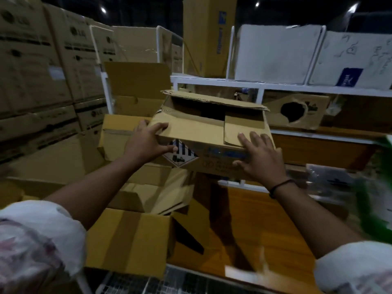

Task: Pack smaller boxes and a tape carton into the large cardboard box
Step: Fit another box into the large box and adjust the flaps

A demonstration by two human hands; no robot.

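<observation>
Box [191, 132] sits at centre of my view, raised above a heap of flattened cartons [152, 187], in front of a white shelf [216, 81]. Its near flaps are folded inward; the far flap [212, 98] stands up, leaving a dark gap into the interior. A diamond label [180, 154] shows on the near face.

My left hand [146, 141] is on the box's left near corner: fingers spread over the top flap, thumb on the near face at the label. My right hand [261, 155] lies on the right near corner, fingers spread flat across the top, thumb down the front. A dark band [280, 185] circles the right wrist.

Another carton [127, 240] lies below, near my left sleeve. Tall stacked boxes [42, 71] fill the left side. Tabletop not identifiable.
</observation>
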